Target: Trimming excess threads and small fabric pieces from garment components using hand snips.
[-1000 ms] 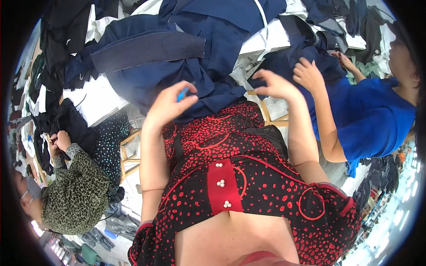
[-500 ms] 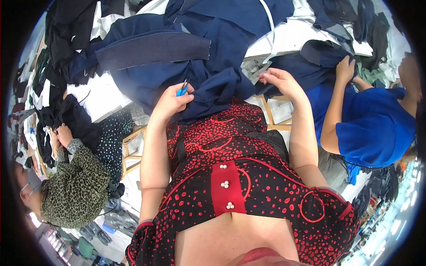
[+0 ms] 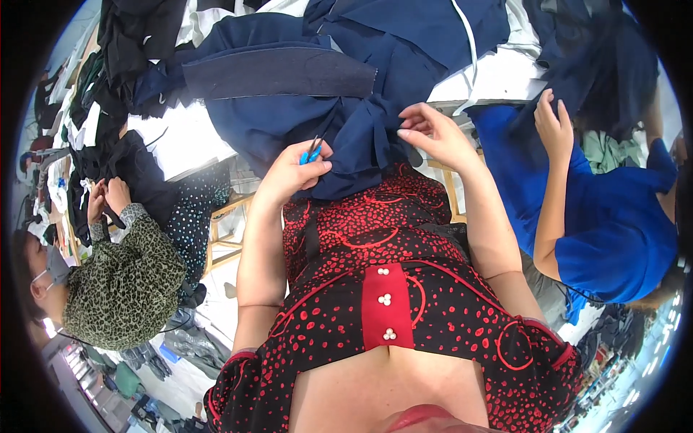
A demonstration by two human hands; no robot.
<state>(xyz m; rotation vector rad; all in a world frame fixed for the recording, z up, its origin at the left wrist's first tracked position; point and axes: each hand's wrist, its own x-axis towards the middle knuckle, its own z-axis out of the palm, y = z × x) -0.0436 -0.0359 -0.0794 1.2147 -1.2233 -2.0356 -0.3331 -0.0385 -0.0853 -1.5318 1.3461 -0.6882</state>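
Note:
Dark navy cloth is heaped over the table in front of me and hangs down to my lap. My left hand is closed on small blue-handled thread snips, whose dark blades point up and away from me. That hand rests against the bunched cloth, and its fingertips may also pinch a fold. At the right edge of the bunch is my right hand, its fingers loosely apart and slightly curled, with nothing visible in them. A long curved navy panel with a pale cut edge lies on top of the heap.
A co-worker in a blue top handles dark cloth on the right. Another in a leopard-print top works with black cloth at the left. A white strap hangs over the white table. Wooden stool frames stand below.
My right hand has moved left, close to the cloth, and its fingers have loosened. The co-worker at the right has lifted the dark cloth away. The whole view has shifted slightly.

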